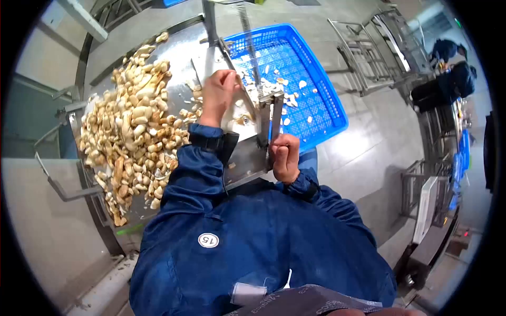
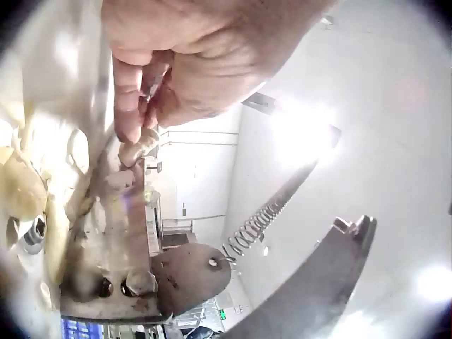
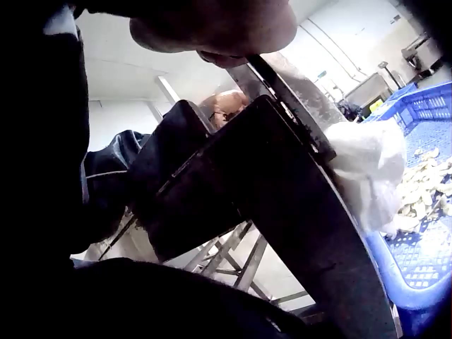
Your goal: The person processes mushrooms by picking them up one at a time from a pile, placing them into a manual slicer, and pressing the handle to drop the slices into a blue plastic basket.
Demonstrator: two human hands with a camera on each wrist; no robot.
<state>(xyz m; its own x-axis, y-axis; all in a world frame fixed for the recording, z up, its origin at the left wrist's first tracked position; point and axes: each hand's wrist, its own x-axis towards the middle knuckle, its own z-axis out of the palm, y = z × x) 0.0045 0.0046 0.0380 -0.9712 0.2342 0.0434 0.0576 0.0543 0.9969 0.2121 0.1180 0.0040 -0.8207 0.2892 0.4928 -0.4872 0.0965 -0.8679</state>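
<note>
My left hand (image 1: pixel 219 95) is over the metal bed of a hand-lever cutter, its fingers and thumb pinching a small pale mushroom piece (image 2: pixel 138 147) at the cutter's edge. To its right, my right hand (image 1: pixel 285 158) grips the near end of the cutter's lever (image 1: pixel 275 118). In the right wrist view, the fingers (image 3: pixel 219 32) are dark at the top, above the metal bar. A coil spring (image 1: pixel 247 42) rises from the cutter. A big heap of whole cream-and-brown mushrooms (image 1: pixel 139 118) lies left of my left hand on the steel table (image 1: pixel 182 50).
Beyond the cutter stands a blue perforated basket (image 1: pixel 332 105) with pale slices (image 1: pixel 290 99) scattered inside. White plastic (image 3: pixel 367 166) hangs by its edge in the right wrist view. Metal stands (image 1: pixel 363 58) are on the floor at the right, and people in dark clothes (image 1: pixel 448 84) work farther off.
</note>
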